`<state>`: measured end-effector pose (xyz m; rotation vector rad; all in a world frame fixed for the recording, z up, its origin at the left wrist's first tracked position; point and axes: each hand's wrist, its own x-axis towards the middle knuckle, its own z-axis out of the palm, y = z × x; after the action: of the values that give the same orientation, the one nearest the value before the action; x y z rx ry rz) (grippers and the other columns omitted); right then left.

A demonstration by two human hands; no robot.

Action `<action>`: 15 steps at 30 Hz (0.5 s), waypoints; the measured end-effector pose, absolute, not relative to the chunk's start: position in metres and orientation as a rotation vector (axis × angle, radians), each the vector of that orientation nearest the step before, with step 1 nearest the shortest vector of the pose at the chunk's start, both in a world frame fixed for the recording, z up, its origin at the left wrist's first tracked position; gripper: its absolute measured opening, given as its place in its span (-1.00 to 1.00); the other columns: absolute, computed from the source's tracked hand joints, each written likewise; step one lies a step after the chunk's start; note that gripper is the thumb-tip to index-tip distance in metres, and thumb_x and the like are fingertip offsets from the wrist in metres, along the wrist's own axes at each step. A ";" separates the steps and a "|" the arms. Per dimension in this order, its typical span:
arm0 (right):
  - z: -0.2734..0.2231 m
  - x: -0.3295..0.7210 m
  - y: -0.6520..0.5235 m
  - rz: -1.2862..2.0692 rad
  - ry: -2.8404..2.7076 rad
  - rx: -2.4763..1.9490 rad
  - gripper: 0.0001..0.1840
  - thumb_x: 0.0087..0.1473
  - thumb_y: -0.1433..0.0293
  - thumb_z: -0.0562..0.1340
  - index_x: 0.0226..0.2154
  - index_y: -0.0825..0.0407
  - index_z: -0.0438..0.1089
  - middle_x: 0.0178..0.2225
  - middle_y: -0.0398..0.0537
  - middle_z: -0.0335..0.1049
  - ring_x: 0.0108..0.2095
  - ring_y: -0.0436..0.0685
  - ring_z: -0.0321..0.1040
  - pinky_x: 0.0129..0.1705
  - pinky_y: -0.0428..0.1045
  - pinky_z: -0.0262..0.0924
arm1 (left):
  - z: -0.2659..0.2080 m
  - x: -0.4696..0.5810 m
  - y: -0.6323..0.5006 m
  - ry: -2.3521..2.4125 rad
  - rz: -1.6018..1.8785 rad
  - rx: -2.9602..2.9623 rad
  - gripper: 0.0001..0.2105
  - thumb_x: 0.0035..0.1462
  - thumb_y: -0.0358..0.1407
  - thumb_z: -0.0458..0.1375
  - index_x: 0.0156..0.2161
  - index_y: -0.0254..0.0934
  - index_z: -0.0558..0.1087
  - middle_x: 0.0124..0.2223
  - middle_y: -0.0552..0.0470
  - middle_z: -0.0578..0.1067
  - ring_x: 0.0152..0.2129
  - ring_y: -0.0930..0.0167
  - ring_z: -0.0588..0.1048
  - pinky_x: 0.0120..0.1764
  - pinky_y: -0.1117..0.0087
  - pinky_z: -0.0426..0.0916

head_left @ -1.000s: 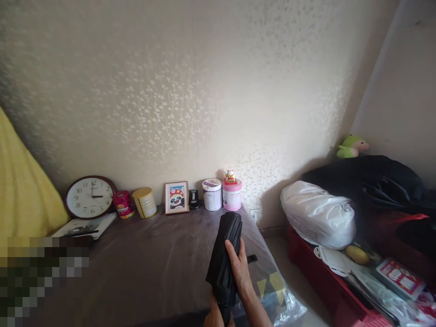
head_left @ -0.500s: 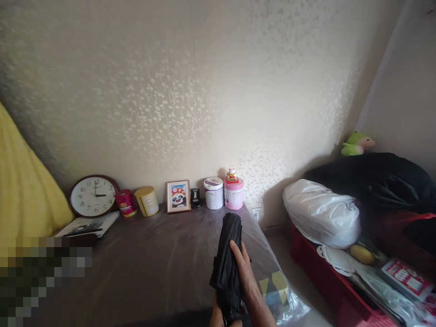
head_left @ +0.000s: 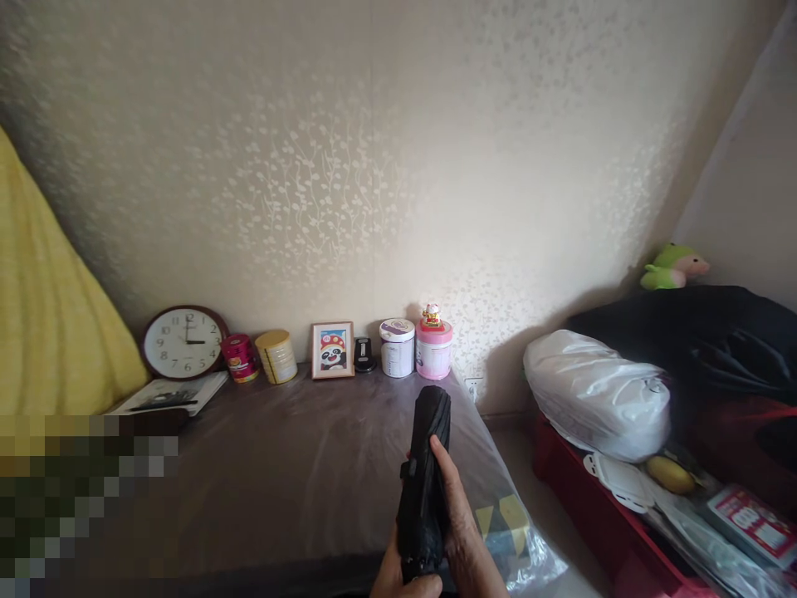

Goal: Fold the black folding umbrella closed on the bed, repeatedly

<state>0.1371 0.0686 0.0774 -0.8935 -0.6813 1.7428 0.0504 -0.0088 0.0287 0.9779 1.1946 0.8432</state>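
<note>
A folded black umbrella (head_left: pixel 424 482) is held up in front of me, its top end pointing away toward the wall. My right hand (head_left: pixel 457 507) is closed around its right side, with the thumb lying along the black fabric. At the bottom of the view my left hand (head_left: pixel 398 573) grips the lower end, and its thumb shows across the base. The left fingers are mostly hidden behind the umbrella. Below the umbrella lies the plastic-covered table top (head_left: pixel 280 465).
Along the wall stand a round clock (head_left: pixel 185 342), a pink can (head_left: pixel 240 359), a yellow can (head_left: pixel 276 357), a panda picture frame (head_left: pixel 332 350), a white tub (head_left: pixel 397 349) and a pink tub (head_left: pixel 434 350) topped by a cat figurine (head_left: pixel 432 316). A red bin (head_left: pixel 579 507) stands right.
The umbrella has turned in my hands and its fabric looks wrapped tighter. My left hand has come up a little around its lower end. The view has shifted slightly.
</note>
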 end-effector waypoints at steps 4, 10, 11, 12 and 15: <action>0.080 0.134 0.066 1.606 -0.759 -0.949 -0.38 -0.16 -0.03 0.23 -0.15 0.06 0.31 -0.55 -0.13 0.42 -0.55 0.11 0.38 -0.53 -0.04 0.27 | 0.015 0.054 -0.009 1.395 0.875 1.114 -0.30 -0.12 -0.32 0.03 0.19 -0.33 -0.03 -0.39 0.05 0.51 -0.47 0.39 0.49 -0.35 0.45 0.33; 0.072 0.127 0.068 1.449 -0.818 -1.033 -0.41 -0.19 0.03 0.29 -0.15 0.01 0.28 -0.55 -0.20 0.39 -0.56 0.07 0.36 -0.52 -0.06 0.26 | 0.011 0.047 -0.006 1.866 0.603 1.438 -0.25 -0.18 -0.44 0.03 0.20 -0.52 -0.04 0.19 -0.30 0.19 -0.01 0.24 0.36 -0.07 0.45 0.24; 0.072 0.127 0.068 1.446 -0.807 -1.037 -0.42 -0.19 0.04 0.29 -0.16 0.02 0.28 -0.55 -0.20 0.38 -0.57 0.06 0.35 -0.53 -0.07 0.25 | 0.017 0.044 -0.007 1.853 0.601 1.454 -0.25 -0.19 -0.45 0.04 0.20 -0.50 -0.04 0.22 -0.29 0.12 0.02 0.23 0.34 -0.06 0.44 0.23; 0.072 0.126 0.068 1.446 -0.788 -1.039 -0.42 -0.20 0.04 0.30 -0.17 0.02 0.28 -0.56 -0.21 0.37 -0.58 0.05 0.34 -0.55 -0.08 0.24 | 0.024 0.042 -0.007 1.801 0.628 1.454 -0.23 -0.20 -0.45 0.06 0.20 -0.47 -0.04 0.23 -0.27 0.11 0.02 0.22 0.33 -0.06 0.43 0.23; 0.076 0.127 0.068 1.464 -0.725 -1.031 -0.42 -0.23 0.01 0.29 -0.23 0.06 0.33 -0.62 -0.22 0.32 -0.64 0.03 0.28 -0.61 -0.09 0.20 | 0.043 0.035 -0.008 1.397 0.893 1.350 -0.19 -0.21 -0.41 0.14 0.21 -0.32 -0.06 0.13 -0.17 0.29 -0.04 0.25 0.38 -0.08 0.39 0.25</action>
<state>0.1269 0.0678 0.0760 -1.0310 -0.7254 1.4636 0.0352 -0.0079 0.0432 1.3498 1.3966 0.8931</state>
